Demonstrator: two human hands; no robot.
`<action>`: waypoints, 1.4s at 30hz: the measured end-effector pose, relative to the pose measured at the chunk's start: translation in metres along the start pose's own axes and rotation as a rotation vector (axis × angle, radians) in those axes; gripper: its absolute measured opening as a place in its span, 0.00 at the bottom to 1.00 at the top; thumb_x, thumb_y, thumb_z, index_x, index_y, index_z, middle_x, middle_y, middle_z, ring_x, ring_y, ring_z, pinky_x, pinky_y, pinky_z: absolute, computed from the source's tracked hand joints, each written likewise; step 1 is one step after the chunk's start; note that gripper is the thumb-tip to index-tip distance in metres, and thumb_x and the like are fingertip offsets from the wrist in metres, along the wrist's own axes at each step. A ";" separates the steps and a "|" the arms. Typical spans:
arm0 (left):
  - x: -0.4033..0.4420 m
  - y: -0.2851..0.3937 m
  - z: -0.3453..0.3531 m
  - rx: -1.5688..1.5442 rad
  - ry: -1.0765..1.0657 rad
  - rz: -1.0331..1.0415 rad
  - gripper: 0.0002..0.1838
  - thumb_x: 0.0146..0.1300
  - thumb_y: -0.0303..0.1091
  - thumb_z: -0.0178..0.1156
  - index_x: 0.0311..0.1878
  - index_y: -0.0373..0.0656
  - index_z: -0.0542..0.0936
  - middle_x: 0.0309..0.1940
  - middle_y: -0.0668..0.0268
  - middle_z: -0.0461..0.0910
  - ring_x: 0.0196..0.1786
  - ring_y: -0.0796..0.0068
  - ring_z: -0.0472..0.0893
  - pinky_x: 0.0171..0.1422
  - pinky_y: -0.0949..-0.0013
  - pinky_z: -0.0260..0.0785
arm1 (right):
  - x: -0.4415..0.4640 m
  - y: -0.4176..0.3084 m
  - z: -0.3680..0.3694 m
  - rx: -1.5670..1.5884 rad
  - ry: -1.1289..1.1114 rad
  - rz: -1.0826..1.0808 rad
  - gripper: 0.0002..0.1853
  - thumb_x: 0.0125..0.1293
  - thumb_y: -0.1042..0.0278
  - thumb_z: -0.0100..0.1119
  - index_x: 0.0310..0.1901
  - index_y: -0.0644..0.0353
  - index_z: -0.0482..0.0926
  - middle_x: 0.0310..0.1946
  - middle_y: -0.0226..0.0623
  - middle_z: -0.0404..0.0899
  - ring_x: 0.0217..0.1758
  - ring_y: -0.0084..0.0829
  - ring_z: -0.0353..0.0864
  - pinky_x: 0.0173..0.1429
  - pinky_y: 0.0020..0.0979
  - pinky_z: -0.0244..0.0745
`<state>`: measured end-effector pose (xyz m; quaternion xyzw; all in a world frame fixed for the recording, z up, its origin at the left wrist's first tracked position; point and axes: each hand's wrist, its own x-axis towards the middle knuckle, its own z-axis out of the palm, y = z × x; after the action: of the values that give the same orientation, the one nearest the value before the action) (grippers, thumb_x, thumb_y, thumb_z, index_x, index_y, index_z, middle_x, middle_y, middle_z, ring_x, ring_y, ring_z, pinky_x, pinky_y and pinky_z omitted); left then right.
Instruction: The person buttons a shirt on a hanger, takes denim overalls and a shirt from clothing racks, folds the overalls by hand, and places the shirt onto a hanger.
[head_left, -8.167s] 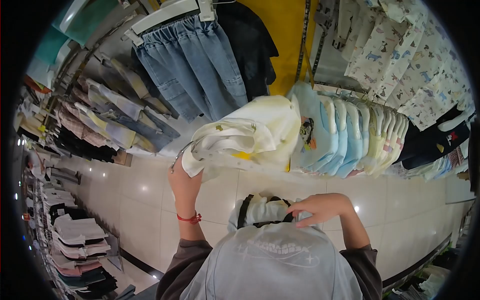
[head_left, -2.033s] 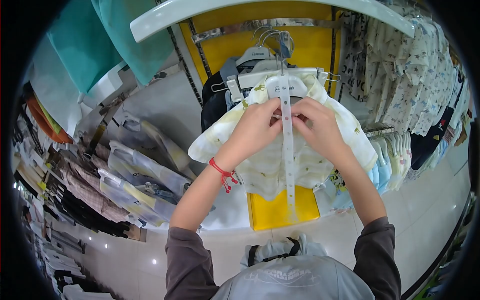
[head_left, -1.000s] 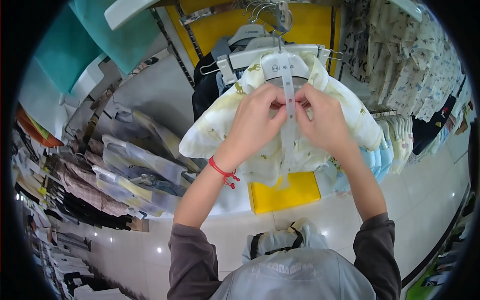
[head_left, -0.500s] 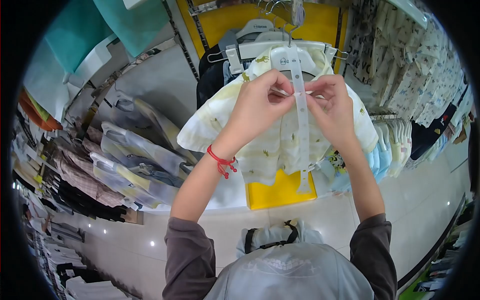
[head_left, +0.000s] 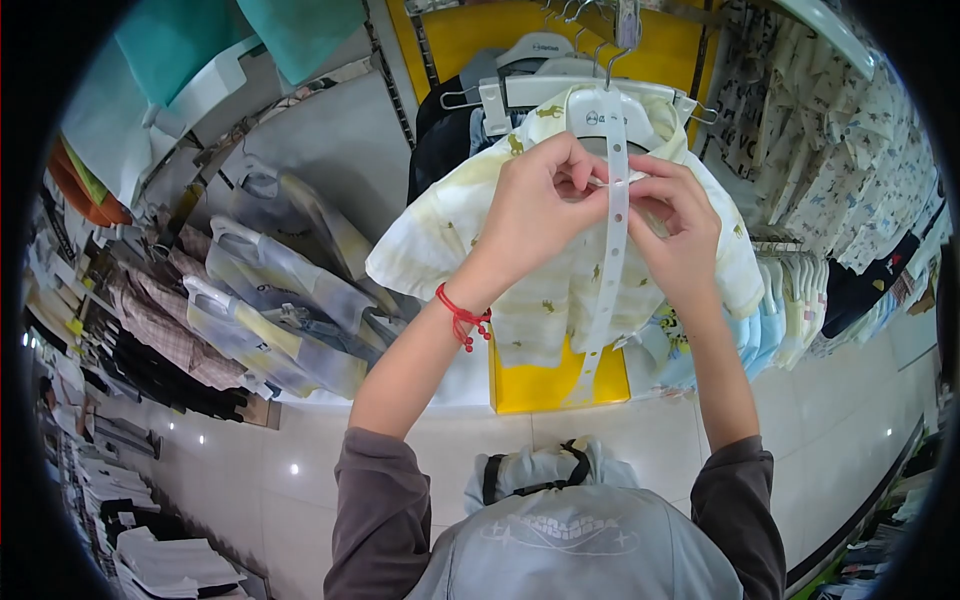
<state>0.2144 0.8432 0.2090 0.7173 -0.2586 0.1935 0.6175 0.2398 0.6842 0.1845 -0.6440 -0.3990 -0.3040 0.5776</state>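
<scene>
A small white and pale yellow short-sleeved shirt (head_left: 440, 225) with animal prints hangs on a white hanger (head_left: 585, 117), facing me. My left hand (head_left: 540, 200) is closed in a pinch on the shirt's front edge just below the collar. Opposite it, my right hand (head_left: 682, 218) pinches the other front edge, its fingertips close to the left ones. Between my hands a translucent strip with holes (head_left: 605, 280) hangs down in front of the shirt. Whatever small part lies under the fingertips is hidden.
Behind the shirt hang dark garments (head_left: 432, 135) and a white clip hanger (head_left: 492, 105). Plastic-covered clothes (head_left: 290, 330) line the rack at left. Patterned clothes (head_left: 800, 170) hang at right, above a row of small light-coloured garments (head_left: 790, 290). Below stands a yellow box (head_left: 525, 390).
The view has shifted, so shirt and hands appear slightly further right. Both hands still pinch the shirt front; the right fingers have shifted a little. The strip's lower end has swung left.
</scene>
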 end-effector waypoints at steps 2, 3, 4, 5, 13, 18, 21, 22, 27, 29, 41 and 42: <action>0.001 -0.001 -0.001 0.039 -0.009 0.023 0.15 0.52 0.22 0.62 0.26 0.41 0.62 0.33 0.65 0.76 0.36 0.81 0.76 0.39 0.77 0.71 | -0.001 0.000 0.002 0.043 0.030 0.012 0.10 0.48 0.84 0.62 0.35 0.67 0.77 0.45 0.40 0.75 0.43 0.30 0.79 0.48 0.28 0.79; 0.002 0.000 -0.002 0.050 -0.031 0.003 0.14 0.53 0.22 0.62 0.26 0.41 0.62 0.33 0.65 0.76 0.36 0.81 0.76 0.39 0.77 0.71 | -0.001 0.000 0.003 0.067 0.046 0.023 0.10 0.48 0.85 0.61 0.35 0.67 0.78 0.45 0.40 0.75 0.43 0.30 0.79 0.48 0.27 0.79; 0.002 0.001 -0.004 0.060 -0.053 -0.016 0.14 0.53 0.23 0.62 0.26 0.41 0.63 0.32 0.65 0.75 0.36 0.81 0.76 0.39 0.78 0.70 | -0.001 -0.001 0.004 0.091 0.061 0.034 0.11 0.48 0.85 0.61 0.35 0.67 0.78 0.45 0.40 0.75 0.43 0.30 0.79 0.47 0.27 0.79; 0.002 0.004 -0.005 0.070 -0.075 -0.036 0.14 0.53 0.23 0.62 0.27 0.40 0.63 0.32 0.66 0.75 0.36 0.81 0.76 0.39 0.78 0.70 | -0.001 -0.001 0.004 0.052 0.057 0.016 0.11 0.48 0.85 0.62 0.36 0.66 0.78 0.45 0.39 0.75 0.42 0.30 0.79 0.47 0.27 0.79; 0.002 0.015 -0.002 0.195 -0.075 -0.093 0.13 0.55 0.25 0.61 0.28 0.41 0.63 0.31 0.68 0.75 0.35 0.83 0.74 0.39 0.79 0.68 | 0.002 -0.008 0.001 -0.165 0.024 -0.081 0.13 0.45 0.84 0.63 0.35 0.64 0.79 0.42 0.37 0.77 0.40 0.30 0.80 0.43 0.26 0.79; 0.005 0.008 -0.002 0.080 -0.053 -0.056 0.16 0.55 0.24 0.61 0.25 0.43 0.60 0.33 0.65 0.76 0.36 0.82 0.74 0.40 0.78 0.66 | 0.003 -0.010 -0.001 -0.159 0.074 -0.065 0.12 0.45 0.83 0.64 0.34 0.63 0.79 0.38 0.36 0.77 0.38 0.29 0.80 0.41 0.26 0.78; 0.005 0.012 0.000 -0.055 -0.036 -0.076 0.17 0.54 0.23 0.60 0.25 0.44 0.59 0.34 0.63 0.77 0.35 0.82 0.73 0.39 0.79 0.66 | 0.000 -0.006 -0.005 -0.218 0.113 -0.012 0.11 0.46 0.82 0.64 0.34 0.63 0.78 0.34 0.36 0.76 0.36 0.29 0.80 0.40 0.25 0.77; 0.006 0.009 0.001 -0.084 -0.015 -0.067 0.17 0.54 0.22 0.60 0.25 0.44 0.59 0.33 0.62 0.77 0.34 0.83 0.73 0.36 0.79 0.65 | -0.001 -0.005 -0.006 -0.243 0.127 0.011 0.11 0.46 0.82 0.64 0.34 0.63 0.78 0.32 0.36 0.76 0.35 0.29 0.80 0.39 0.25 0.76; 0.006 0.005 0.003 -0.173 0.007 -0.077 0.16 0.53 0.21 0.60 0.25 0.43 0.60 0.34 0.62 0.78 0.34 0.84 0.74 0.35 0.80 0.66 | -0.004 -0.013 0.000 -0.115 0.166 0.061 0.10 0.49 0.81 0.63 0.35 0.63 0.78 0.31 0.36 0.78 0.33 0.29 0.81 0.38 0.25 0.76; 0.004 0.012 0.005 -0.171 0.005 -0.093 0.15 0.53 0.21 0.60 0.25 0.43 0.60 0.35 0.61 0.78 0.35 0.84 0.75 0.37 0.80 0.68 | -0.005 -0.013 0.002 -0.126 0.190 0.019 0.10 0.49 0.81 0.63 0.35 0.64 0.78 0.32 0.37 0.79 0.33 0.29 0.81 0.38 0.25 0.76; 0.001 0.021 0.008 -0.015 -0.018 -0.090 0.14 0.52 0.17 0.59 0.26 0.41 0.62 0.36 0.60 0.78 0.40 0.79 0.77 0.44 0.76 0.72 | -0.013 -0.020 0.000 -0.194 0.131 -0.043 0.10 0.51 0.82 0.60 0.38 0.66 0.77 0.33 0.40 0.79 0.32 0.31 0.80 0.38 0.26 0.75; 0.001 0.022 0.008 0.009 -0.024 -0.093 0.15 0.52 0.17 0.59 0.26 0.41 0.61 0.36 0.60 0.78 0.40 0.79 0.77 0.44 0.76 0.72 | -0.013 -0.020 0.001 -0.196 0.136 -0.044 0.10 0.51 0.82 0.60 0.38 0.66 0.77 0.33 0.39 0.79 0.32 0.31 0.80 0.38 0.26 0.75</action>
<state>0.2013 0.8330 0.2258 0.7335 -0.2316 0.1572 0.6194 0.2157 0.6829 0.1831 -0.6663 -0.3412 -0.3974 0.5308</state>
